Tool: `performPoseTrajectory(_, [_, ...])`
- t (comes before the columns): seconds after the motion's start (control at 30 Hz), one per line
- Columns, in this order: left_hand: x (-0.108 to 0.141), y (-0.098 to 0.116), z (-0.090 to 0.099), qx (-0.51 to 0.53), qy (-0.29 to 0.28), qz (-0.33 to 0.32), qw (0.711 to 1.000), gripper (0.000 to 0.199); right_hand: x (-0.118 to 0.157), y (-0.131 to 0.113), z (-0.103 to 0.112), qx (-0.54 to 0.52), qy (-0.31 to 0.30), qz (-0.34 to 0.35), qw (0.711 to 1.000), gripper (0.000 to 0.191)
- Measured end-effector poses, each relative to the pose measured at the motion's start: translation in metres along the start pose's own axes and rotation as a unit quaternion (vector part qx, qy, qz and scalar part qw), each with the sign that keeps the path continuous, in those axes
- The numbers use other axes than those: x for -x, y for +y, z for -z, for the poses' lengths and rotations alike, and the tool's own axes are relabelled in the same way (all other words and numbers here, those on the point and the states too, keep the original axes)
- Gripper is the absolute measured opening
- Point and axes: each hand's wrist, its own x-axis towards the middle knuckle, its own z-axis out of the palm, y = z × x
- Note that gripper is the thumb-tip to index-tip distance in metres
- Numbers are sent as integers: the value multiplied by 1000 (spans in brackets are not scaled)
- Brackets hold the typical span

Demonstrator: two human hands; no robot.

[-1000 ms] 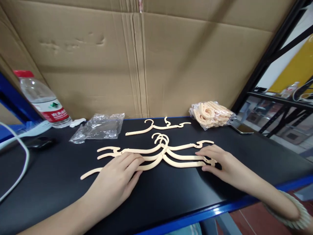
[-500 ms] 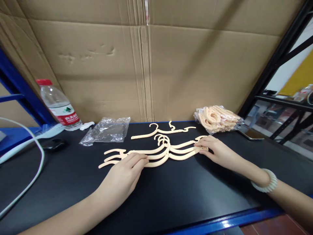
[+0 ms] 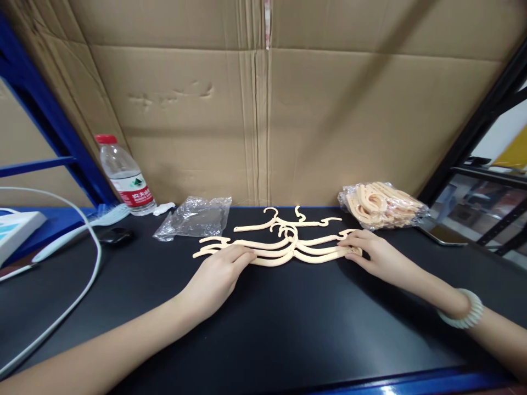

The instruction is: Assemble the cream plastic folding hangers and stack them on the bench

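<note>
Three cream plastic folding clothes hangers (image 3: 273, 262) lie nested on the black tabletop, their hooks pointing to the back. My left hand (image 3: 218, 277) is closed over their left arms; its fingertips are partly hidden. At the other end, my right hand (image 3: 376, 257) pinches the right arms between thumb and fingers. Just behind the group lies another cream hanger (image 3: 255, 226), with a loose-looking curved piece (image 3: 300, 214) by its right arm. The hooks of the front group reach up to this rear hanger.
A crumpled clear plastic bag (image 3: 195, 216) lies at the back left, near a red-capped water bottle (image 3: 127, 178) and a black mouse (image 3: 116, 236). A bag of cream hangers (image 3: 381, 206) and a phone (image 3: 444, 233) are back right. A white cable (image 3: 88, 280) curves at left. Cardboard (image 3: 185, 120) walls the back.
The three nested hangers have been slid back, closer to the rear hanger, with both hands staying on them. The view has turned somewhat to the left.
</note>
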Motion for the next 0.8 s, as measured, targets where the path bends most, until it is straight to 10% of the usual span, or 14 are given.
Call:
performPoseTrajectory(0.37, [1, 17, 4, 69, 16, -66, 995, 31, -62, -4, 23, -31, -5, -65, 997, 24])
performPoseTrajectory(0.8, [7, 17, 1, 166, -28, -66, 984, 24, -170, 3, -30, 32, -131, -188, 973, 29])
